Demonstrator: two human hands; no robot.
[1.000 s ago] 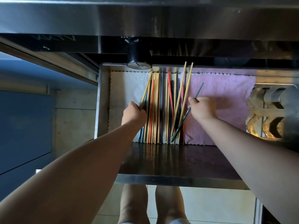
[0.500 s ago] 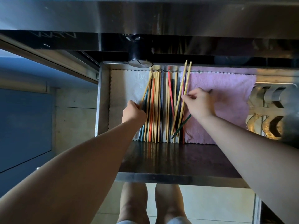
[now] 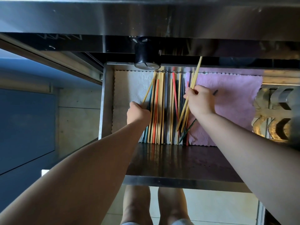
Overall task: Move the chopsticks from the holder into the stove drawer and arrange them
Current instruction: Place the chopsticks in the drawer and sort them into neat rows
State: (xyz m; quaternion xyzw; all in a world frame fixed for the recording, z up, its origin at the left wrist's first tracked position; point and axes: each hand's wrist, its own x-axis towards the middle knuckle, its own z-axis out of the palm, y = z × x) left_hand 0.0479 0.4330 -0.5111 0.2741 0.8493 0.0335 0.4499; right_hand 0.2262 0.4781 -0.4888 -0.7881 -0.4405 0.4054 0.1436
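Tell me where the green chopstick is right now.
In the head view, the green chopstick lies slanted at the pile's right edge, below the right hand, beside the pink cloth.

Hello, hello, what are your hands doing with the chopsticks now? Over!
Right hand pinching two tilted wooden chopsticks. Left hand steadying the straight row in the drawer. A green chopstick lies crooked. Nothing blocking.

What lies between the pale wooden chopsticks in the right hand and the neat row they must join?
Loose crossed chopsticks lie under the right hand's pale wooden chopsticks, right of the neat row.
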